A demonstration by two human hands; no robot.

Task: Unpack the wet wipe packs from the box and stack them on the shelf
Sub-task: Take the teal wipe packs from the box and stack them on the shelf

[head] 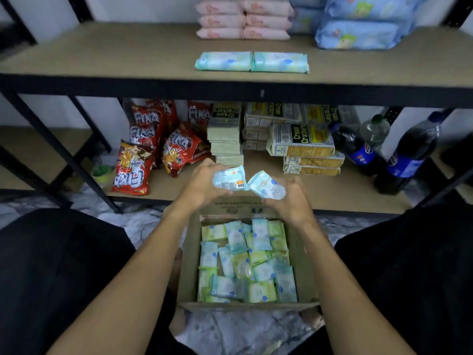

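An open cardboard box (303, 254) stands on the floor between my knees, holding several pale blue and green wet wipe packs (245, 262). Above its far edge my left hand (202, 185) grips one blue pack (229, 178) with its printed back showing. Beside it my right hand (289, 198) grips a second blue pack (267, 185). The two held packs touch at their ends. On the upper shelf board (128, 55) two blue-green packs (252, 62) lie side by side near the front edge.
Pink packs (243, 20) and larger blue packs (358, 34) are stacked at the back of the upper shelf. The lower shelf holds red snack bags (143, 152), cracker boxes (299, 139) and dark soda bottles (407, 155). Black shelf legs flank the box.
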